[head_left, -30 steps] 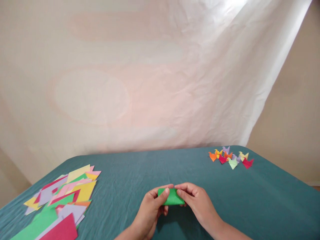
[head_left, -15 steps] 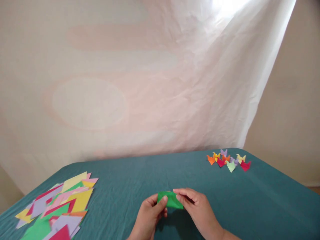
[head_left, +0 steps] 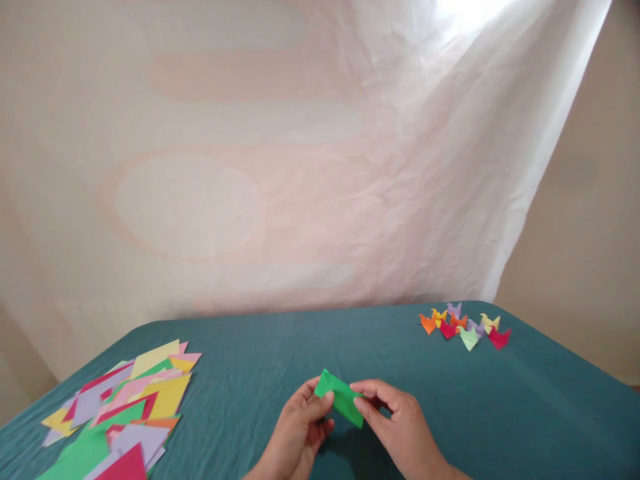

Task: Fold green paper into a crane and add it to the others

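A small folded piece of green paper (head_left: 341, 399) is held tilted above the table, its left end higher than its right. My left hand (head_left: 299, 427) pinches its left end, thumb on the near face and fingers behind. At the right end, my right hand (head_left: 396, 417) grips the paper between thumb and forefinger. The paper's far side is hidden from me. A dark shadow of the hands falls on the cloth below.
Loose coloured paper sheets (head_left: 135, 400) lie in an overlapping spread on the left of the green-clothed table (head_left: 260, 360). Several small folded paper birds (head_left: 469, 338) stand at the far right. A pale sheet (head_left: 300, 200) hangs behind the table.
The green paper has turned from nearly level to a slant, left end up and right end down. Both hands still hold it. The whole view has shifted slightly.
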The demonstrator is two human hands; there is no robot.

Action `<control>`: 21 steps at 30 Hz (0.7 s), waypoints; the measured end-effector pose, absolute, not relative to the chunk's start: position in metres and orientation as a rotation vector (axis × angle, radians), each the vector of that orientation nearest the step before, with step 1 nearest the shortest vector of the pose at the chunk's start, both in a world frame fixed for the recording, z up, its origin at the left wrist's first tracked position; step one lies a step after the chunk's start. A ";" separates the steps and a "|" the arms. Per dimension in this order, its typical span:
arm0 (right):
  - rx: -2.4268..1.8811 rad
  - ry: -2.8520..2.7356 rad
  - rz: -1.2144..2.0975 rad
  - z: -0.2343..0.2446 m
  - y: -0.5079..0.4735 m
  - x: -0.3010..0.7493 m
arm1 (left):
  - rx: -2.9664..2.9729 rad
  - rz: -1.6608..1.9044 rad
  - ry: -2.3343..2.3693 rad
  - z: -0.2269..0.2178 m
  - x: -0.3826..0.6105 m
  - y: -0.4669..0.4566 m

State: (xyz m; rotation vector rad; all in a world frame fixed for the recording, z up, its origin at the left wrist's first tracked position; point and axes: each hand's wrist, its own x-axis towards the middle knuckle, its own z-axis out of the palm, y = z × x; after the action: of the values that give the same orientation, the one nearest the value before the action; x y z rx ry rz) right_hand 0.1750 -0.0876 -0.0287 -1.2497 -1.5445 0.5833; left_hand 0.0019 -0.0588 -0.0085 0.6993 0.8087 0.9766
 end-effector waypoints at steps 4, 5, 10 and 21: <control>-1.216 -1.585 0.530 -0.028 -0.090 0.172 | 0.600 0.927 0.817 -0.008 0.005 -0.065; -1.207 -1.598 0.522 -0.027 -0.091 0.171 | 0.589 0.925 0.814 -0.008 0.006 -0.066; -1.186 -1.625 0.585 -0.023 -0.094 0.170 | 0.621 0.952 0.799 -0.005 0.008 -0.069; -0.902 -1.705 1.014 0.005 -0.094 0.188 | 0.780 0.310 0.529 0.004 -0.007 -0.058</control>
State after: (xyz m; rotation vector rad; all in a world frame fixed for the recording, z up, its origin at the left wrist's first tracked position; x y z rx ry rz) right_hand 0.1879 -0.0939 0.0045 -0.9017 -1.7051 1.0139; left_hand -0.0068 -0.0581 0.0043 0.7798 0.5290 0.3102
